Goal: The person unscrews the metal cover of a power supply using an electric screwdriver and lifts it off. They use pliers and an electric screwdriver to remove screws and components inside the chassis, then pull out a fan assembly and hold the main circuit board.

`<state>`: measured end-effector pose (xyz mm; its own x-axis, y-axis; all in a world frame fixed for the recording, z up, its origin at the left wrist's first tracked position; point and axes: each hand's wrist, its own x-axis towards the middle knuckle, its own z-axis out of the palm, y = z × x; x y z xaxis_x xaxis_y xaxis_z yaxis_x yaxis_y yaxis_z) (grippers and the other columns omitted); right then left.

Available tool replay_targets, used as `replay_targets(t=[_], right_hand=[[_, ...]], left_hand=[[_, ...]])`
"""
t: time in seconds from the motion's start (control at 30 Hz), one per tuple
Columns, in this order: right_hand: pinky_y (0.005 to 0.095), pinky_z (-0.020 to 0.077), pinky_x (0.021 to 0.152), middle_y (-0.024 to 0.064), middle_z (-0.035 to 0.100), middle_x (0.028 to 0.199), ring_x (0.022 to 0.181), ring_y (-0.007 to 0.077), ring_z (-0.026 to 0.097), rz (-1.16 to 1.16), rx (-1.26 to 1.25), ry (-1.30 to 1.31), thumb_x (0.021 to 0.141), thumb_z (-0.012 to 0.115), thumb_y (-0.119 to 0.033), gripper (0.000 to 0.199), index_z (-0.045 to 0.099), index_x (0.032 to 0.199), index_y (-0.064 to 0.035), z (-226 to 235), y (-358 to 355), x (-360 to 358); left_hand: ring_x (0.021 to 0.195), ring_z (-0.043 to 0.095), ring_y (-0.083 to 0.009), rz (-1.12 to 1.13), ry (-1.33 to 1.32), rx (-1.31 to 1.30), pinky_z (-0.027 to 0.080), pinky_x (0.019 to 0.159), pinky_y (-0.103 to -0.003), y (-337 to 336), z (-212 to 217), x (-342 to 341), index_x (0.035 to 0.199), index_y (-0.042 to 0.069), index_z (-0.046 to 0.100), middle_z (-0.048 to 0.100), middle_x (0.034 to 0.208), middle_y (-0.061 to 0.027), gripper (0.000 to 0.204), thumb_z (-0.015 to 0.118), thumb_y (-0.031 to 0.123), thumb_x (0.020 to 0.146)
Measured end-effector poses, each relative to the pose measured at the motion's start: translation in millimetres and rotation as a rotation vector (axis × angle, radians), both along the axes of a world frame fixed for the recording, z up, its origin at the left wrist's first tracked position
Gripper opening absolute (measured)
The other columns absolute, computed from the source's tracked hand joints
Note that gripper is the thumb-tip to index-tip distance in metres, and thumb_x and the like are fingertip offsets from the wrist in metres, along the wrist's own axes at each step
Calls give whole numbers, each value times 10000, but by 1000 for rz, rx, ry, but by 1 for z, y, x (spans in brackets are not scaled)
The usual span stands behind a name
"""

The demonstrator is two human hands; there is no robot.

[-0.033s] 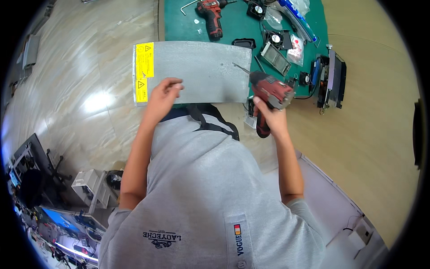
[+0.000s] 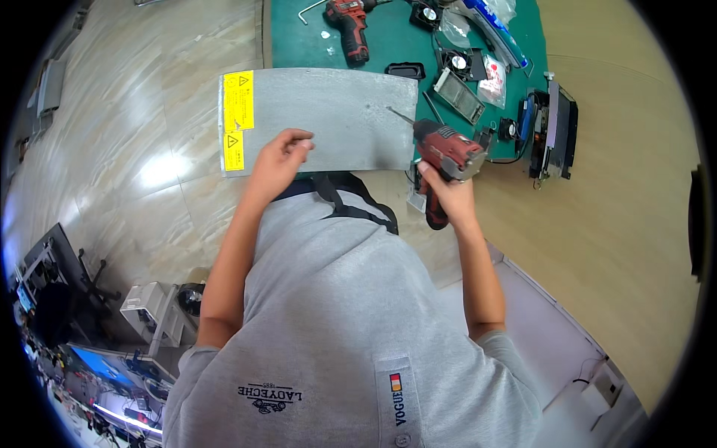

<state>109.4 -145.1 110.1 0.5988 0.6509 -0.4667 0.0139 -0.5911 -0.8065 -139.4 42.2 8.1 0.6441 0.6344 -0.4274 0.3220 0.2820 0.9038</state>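
Observation:
A flat grey metal panel (image 2: 336, 119) lies in front of me, with yellow warning labels (image 2: 238, 112) along its left end. My right hand (image 2: 452, 196) grips a red and black cordless drill (image 2: 450, 149) by its handle. Its long thin bit points up and left, over the right part of the panel; whether the tip touches the metal I cannot tell. Over the panel's near edge, left of the middle, is my left hand (image 2: 278, 162). Its fingers are curled in with the thumb close to them, and anything held there is hidden.
On the green work surface (image 2: 306, 48) lie a second red drill (image 2: 348, 33), a hex key (image 2: 309, 11), a black tray (image 2: 405, 71), a small fan (image 2: 455, 64), a grey metal frame (image 2: 458, 97) and a plastic bag (image 2: 492, 82). An upright electronic unit (image 2: 551, 134) stands at the right.
My left hand has moved slightly right over the panel. The drill in my right hand has shifted a little left. The panel sits slightly further left in the picture.

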Motion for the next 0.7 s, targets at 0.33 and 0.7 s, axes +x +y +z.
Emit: replay_targets(t=[0.33,0.7], right_hand=[[294,468,564,52,612,630,584,122,596,68,-168,-75,834,660,-182,199,625,823,14,-41,-15,30],[303,480,560,69,635,630,564,138,618,77,-183,-84,818,669,-226,257,634,801,28,-54,-14,39]], left_hand=[[823,622,-159,-232,127,148,491,758,-282,-29,5,45,1124,15,632,679,921,-103,284,596,218,929],[807,606,-151,-160,190,191,482,737,-283,-33,0,39,1113,22,640,677,891,-94,282,592,238,937]])
